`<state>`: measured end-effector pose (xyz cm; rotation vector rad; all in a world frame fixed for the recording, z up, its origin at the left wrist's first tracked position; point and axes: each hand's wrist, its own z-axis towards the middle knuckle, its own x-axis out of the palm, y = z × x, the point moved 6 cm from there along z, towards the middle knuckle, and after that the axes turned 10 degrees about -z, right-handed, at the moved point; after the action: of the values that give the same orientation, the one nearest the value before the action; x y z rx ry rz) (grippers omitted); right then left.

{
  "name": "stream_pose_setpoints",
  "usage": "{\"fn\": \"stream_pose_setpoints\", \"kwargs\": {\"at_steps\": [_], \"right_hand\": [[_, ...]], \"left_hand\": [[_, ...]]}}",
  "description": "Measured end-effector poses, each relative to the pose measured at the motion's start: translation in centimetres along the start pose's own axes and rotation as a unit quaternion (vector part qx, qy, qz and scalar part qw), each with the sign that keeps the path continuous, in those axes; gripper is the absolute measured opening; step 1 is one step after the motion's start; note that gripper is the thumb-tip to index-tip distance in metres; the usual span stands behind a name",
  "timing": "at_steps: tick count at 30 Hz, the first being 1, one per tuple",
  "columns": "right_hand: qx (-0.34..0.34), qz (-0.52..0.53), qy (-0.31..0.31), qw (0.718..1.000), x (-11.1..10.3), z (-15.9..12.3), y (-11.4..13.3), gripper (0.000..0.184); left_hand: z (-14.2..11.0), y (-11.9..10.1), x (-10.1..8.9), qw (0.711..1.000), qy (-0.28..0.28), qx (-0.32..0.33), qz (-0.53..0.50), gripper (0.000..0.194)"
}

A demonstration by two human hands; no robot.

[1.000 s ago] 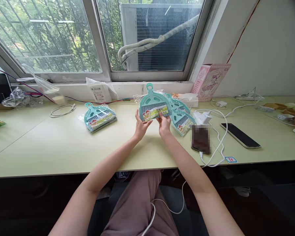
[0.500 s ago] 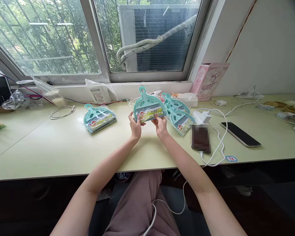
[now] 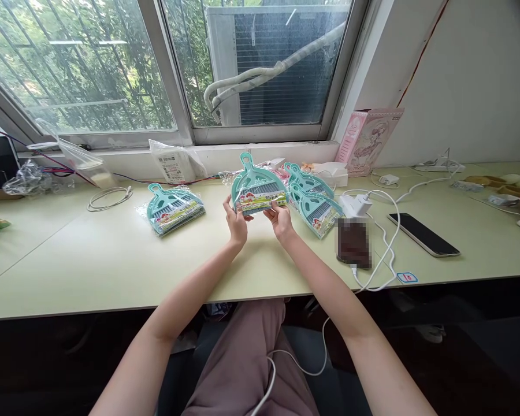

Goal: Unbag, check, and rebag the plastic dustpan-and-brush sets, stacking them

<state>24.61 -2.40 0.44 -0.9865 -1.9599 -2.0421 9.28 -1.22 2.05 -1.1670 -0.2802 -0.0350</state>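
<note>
Between my two hands is a teal mini dustpan and brush set (image 3: 260,188) in clear plastic wrap, its handle pointing up and away from me. My left hand (image 3: 237,224) grips its lower left corner. At the lower right edge, my right hand (image 3: 279,221) pinches it with the thumb on the front. Another wrapped dustpan set (image 3: 173,209) lies flat on the table to the left. Just right of my hands, two more wrapped sets overlap, the nearer dustpan set (image 3: 316,209) partly covering the farther dustpan set (image 3: 305,173).
A white charger (image 3: 356,205) with looping cables and a blurred dark device (image 3: 353,242) sit to the right, beside a black phone (image 3: 423,235). A pink box (image 3: 368,141) stands by the window. A coiled white cable (image 3: 109,198) lies at the left of the pale table (image 3: 112,271).
The dustpan set in my hands has shifted slightly left and turned a little, so its label sits more level. Both hands still hold it.
</note>
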Motion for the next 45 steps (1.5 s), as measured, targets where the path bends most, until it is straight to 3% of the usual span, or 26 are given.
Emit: {"fn": "stream_pose_setpoints", "kwargs": {"at_steps": [12, 20, 27, 36, 40, 45], "right_hand": [[-0.017, 0.013, 0.001, 1.000, -0.7, 0.4, 0.3, 0.015], [-0.016, -0.001, -0.006, 1.000, -0.8, 0.3, 0.4, 0.015], [0.027, 0.030, -0.027, 0.999, -0.8, 0.1, 0.1, 0.009], [0.039, 0.051, -0.057, 0.996, -1.2, 0.1, 0.1, 0.016], [0.031, 0.035, -0.038, 0.998, -1.0, 0.1, 0.3, 0.005], [0.029, -0.017, 0.004, 0.999, -0.4, 0.2, 0.4, 0.021]], "left_hand": [[-0.2, 0.2, 0.4, 0.998, 0.049, 0.015, -0.032, 0.069], [-0.5, -0.2, 0.6, 0.998, 0.048, 0.013, -0.028, 0.067], [-0.6, -0.1, 0.5, 0.999, 0.043, 0.015, -0.026, 0.060], [-1.0, -0.4, 0.8, 0.997, 0.063, 0.031, -0.019, 0.058], [-1.1, -0.7, 0.7, 0.997, 0.067, 0.048, -0.003, 0.056], [-0.7, -1.1, 0.3, 0.996, 0.058, 0.063, 0.019, 0.055]]}}
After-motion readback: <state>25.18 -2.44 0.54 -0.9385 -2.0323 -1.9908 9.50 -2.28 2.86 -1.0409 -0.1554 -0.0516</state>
